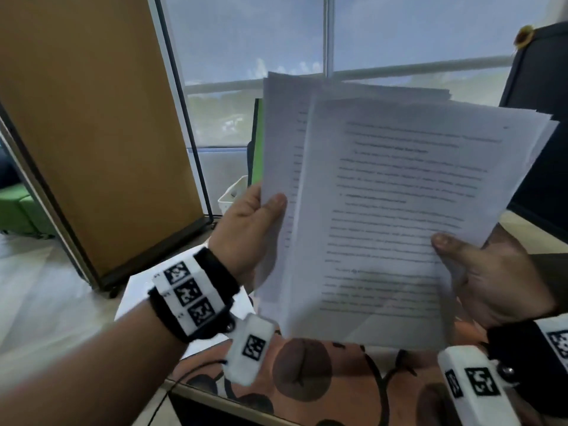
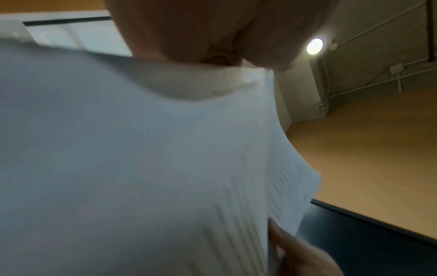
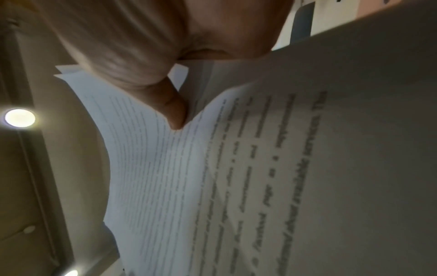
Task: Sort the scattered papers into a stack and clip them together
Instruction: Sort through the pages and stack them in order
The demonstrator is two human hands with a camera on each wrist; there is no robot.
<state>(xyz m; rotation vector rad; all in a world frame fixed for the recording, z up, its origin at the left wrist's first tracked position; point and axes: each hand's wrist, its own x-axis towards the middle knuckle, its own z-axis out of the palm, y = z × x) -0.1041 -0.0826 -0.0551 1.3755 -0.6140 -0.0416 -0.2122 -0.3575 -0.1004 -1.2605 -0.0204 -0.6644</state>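
Note:
Several printed white papers (image 1: 384,204) are held upright in the air above the table, fanned unevenly so their top and side edges do not line up. My left hand (image 1: 255,222) grips their left edge, thumb on the front sheet. At the lower right edge my right hand (image 1: 485,272) holds them, thumb pressed on the front page. The left wrist view shows the papers' blank back (image 2: 141,168) filling the frame under the hand. In the right wrist view the printed sheets (image 3: 260,177) splay apart below my thumb (image 3: 172,108). No clip is in view.
A table with a patterned orange and brown top (image 1: 307,373) lies below the papers. A brown partition board (image 1: 92,133) stands at the left, a window (image 1: 338,41) behind. A dark monitor (image 1: 541,118) is at the right, and a white bin (image 1: 233,195) on the floor.

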